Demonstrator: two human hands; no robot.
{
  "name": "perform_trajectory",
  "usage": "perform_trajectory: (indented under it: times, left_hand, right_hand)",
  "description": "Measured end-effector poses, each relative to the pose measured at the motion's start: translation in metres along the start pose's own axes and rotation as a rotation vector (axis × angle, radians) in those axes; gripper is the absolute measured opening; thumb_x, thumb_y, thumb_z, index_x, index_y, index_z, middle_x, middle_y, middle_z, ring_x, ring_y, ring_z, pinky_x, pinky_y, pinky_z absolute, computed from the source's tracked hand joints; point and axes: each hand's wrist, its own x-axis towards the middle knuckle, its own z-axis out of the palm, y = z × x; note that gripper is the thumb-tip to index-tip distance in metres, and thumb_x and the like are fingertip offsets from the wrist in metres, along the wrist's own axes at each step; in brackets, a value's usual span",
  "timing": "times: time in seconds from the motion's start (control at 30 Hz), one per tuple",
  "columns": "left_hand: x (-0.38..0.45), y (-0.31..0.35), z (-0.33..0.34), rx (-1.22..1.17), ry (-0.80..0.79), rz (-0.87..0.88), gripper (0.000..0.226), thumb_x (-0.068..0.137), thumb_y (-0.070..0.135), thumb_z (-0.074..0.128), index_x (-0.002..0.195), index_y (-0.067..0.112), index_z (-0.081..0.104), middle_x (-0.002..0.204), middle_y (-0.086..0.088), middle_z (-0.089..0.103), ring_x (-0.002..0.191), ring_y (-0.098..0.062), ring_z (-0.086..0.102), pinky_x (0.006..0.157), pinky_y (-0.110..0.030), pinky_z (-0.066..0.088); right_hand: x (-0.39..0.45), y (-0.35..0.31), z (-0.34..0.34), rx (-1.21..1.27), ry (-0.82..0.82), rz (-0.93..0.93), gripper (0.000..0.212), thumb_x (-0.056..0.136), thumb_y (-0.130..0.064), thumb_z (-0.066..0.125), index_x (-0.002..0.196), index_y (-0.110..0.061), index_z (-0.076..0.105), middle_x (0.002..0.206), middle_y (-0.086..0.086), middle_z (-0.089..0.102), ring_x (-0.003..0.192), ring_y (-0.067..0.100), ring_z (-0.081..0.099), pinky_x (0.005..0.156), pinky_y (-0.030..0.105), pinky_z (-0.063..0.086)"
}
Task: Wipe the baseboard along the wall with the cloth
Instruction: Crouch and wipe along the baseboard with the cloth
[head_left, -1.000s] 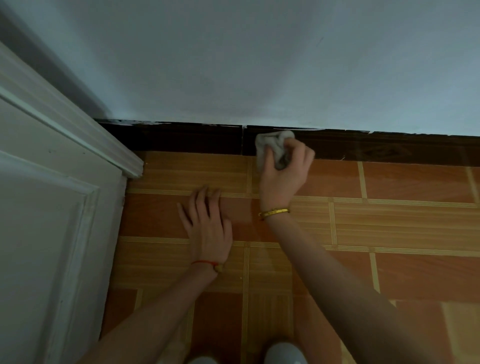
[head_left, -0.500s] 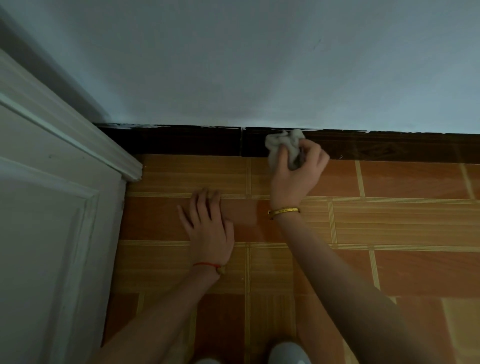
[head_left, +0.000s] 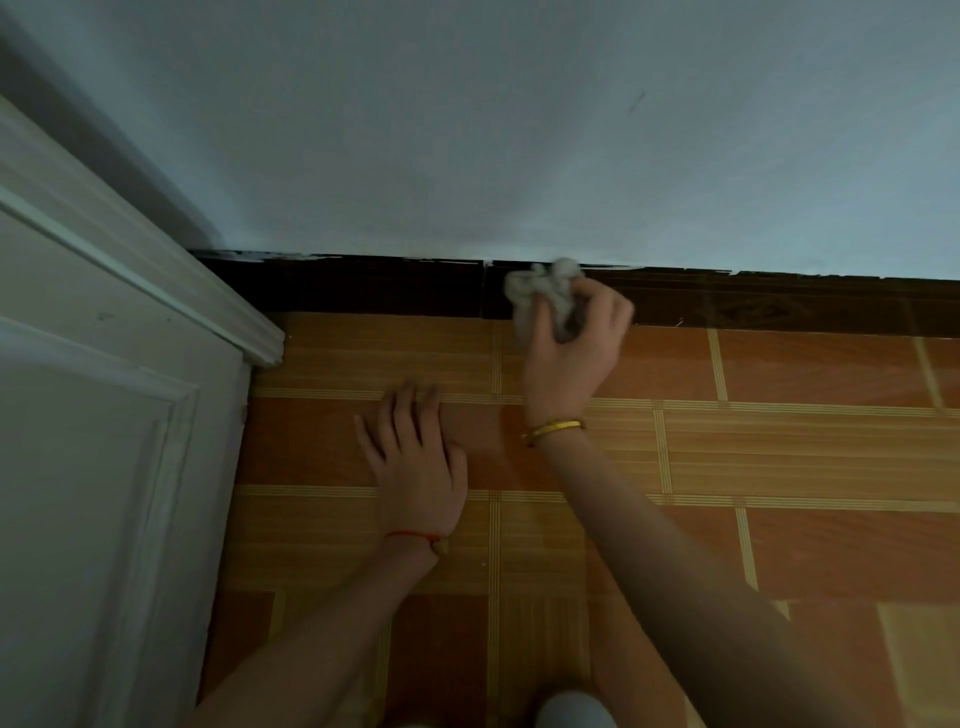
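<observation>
Cloth (head_left: 543, 293): crumpled pale wad, bunched in my right hand (head_left: 569, 353), pressed against the dark baseboard (head_left: 363, 288) at about 12 o'clock from my body; its top lobe reaches the line where baseboard meets wall.
Right hand: fingers and thumb curled around the cloth, knuckles toward 1 o'clock, a gold bangle (head_left: 553, 428) on the wrist.
Left hand (head_left: 415, 467): flat on the floor (head_left: 779, 457), fingers straight and close together pointing to 11 o'clock, holding nothing; a red string bracelet (head_left: 413, 535) at the wrist. It sits near my right wrist, apart from the baseboard.
Baseboard: dark strip running from 9 to 3 o'clock along the foot of the wall (head_left: 519, 130); a vertical joint shows just at 9 o'clock of the cloth; chipped pale paint flecks along its top edge.
Left edge: white panelled door (head_left: 104, 467) and its moulded trim (head_left: 182, 291) close off the baseboard at 10 o'clock, meeting it in the corner.
Open room: toward 3 o'clock the baseboard runs bare to the picture's edge, with bare tiled floor in front of it; toward 9 o'clock only a short dark stretch lies between the cloth and the door trim.
Near edge: at 6 o'clock a pale rounded shape (head_left: 574, 712), too cropped for me to tell what it is.
</observation>
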Motion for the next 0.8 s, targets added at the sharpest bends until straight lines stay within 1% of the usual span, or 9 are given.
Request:
perform_trajectory:
  times: [0.07,0.13,0.23,0.33,0.43,0.57,0.7,0.77,0.8]
  left_hand:
    - [0.000,0.000,0.000,-0.005,0.005,0.002,0.056,0.092,0.029,0.041,0.146,0.014,0.043,0.154,-0.013,0.037,0.145,-0.036,0.030,0.119,-0.066,0.011]
    - [0.000,0.000,0.000,0.001,0.007,0.002,0.056,0.092,0.029,0.042,0.146,0.014,0.043,0.154,-0.013,0.037,0.145,-0.035,0.030,0.119,-0.066,0.011]
    - [0.000,0.001,0.000,-0.001,0.000,-0.008,0.057,0.091,0.029,0.042,0.146,0.015,0.042,0.155,-0.013,0.036,0.146,-0.035,0.028,0.119,-0.066,0.011]
    - [0.000,0.001,0.000,0.014,0.001,-0.001,0.058,0.091,0.030,0.041,0.146,0.015,0.042,0.155,-0.014,0.036,0.147,-0.036,0.028,0.118,-0.067,0.012]
    - [-0.001,0.001,-0.001,0.033,-0.007,0.002,0.059,0.091,0.031,0.040,0.147,0.013,0.041,0.155,-0.015,0.037,0.146,-0.037,0.028,0.118,-0.067,0.013]
    - [-0.001,0.002,-0.002,0.021,-0.009,0.000,0.057,0.091,0.028,0.041,0.146,0.013,0.043,0.154,-0.015,0.038,0.146,-0.037,0.030,0.117,-0.068,0.014]
    - [-0.003,0.002,-0.002,0.012,-0.016,-0.002,0.056,0.092,0.026,0.041,0.146,0.013,0.042,0.154,-0.015,0.037,0.146,-0.036,0.028,0.119,-0.067,0.011]
    - [-0.003,0.002,-0.002,0.015,-0.019,-0.001,0.056,0.092,0.026,0.042,0.146,0.013,0.041,0.154,-0.015,0.036,0.146,-0.036,0.028,0.119,-0.067,0.011]
    - [-0.003,0.003,-0.002,0.013,-0.017,-0.005,0.056,0.092,0.026,0.042,0.146,0.013,0.041,0.154,-0.015,0.036,0.146,-0.036,0.028,0.119,-0.067,0.011]
  right_hand:
    - [0.009,0.009,-0.011,-0.015,0.097,0.054,0.021,0.083,-0.009,0.071,0.100,-0.003,0.061,0.109,0.011,0.052,0.097,0.012,0.054,0.081,0.005,0.041]
    - [0.012,0.012,-0.013,-0.021,0.127,0.065,0.022,0.083,-0.009,0.071,0.100,-0.002,0.061,0.109,0.013,0.053,0.098,0.013,0.055,0.082,0.004,0.041]
    - [0.002,0.004,-0.001,-0.020,0.035,0.003,0.022,0.081,-0.006,0.072,0.100,-0.001,0.061,0.109,0.012,0.052,0.098,0.011,0.053,0.082,0.008,0.044]
    - [-0.017,-0.013,0.019,0.007,-0.120,-0.071,0.022,0.080,-0.004,0.073,0.098,-0.002,0.062,0.108,0.011,0.052,0.095,0.010,0.052,0.079,0.003,0.042]
    - [-0.022,-0.019,0.026,0.031,-0.165,-0.087,0.022,0.080,-0.003,0.074,0.098,-0.002,0.061,0.107,0.010,0.051,0.092,0.008,0.051,0.076,0.002,0.041]
    - [-0.004,0.002,0.003,-0.042,-0.098,-0.088,0.021,0.081,-0.005,0.072,0.098,-0.002,0.061,0.107,0.011,0.053,0.091,0.008,0.052,0.076,0.004,0.041]
    - [0.025,0.029,-0.035,-0.120,0.048,0.026,0.021,0.084,-0.008,0.069,0.101,-0.002,0.059,0.110,0.011,0.053,0.096,0.009,0.052,0.079,0.006,0.043]
    - [0.034,0.037,-0.049,-0.139,0.051,0.019,0.021,0.084,-0.008,0.068,0.101,-0.002,0.059,0.111,0.012,0.053,0.096,0.008,0.051,0.079,0.003,0.040]
    - [0.036,0.038,-0.051,-0.148,0.024,-0.003,0.021,0.085,-0.008,0.068,0.102,-0.002,0.058,0.111,0.013,0.053,0.096,0.008,0.050,0.079,0.001,0.039]
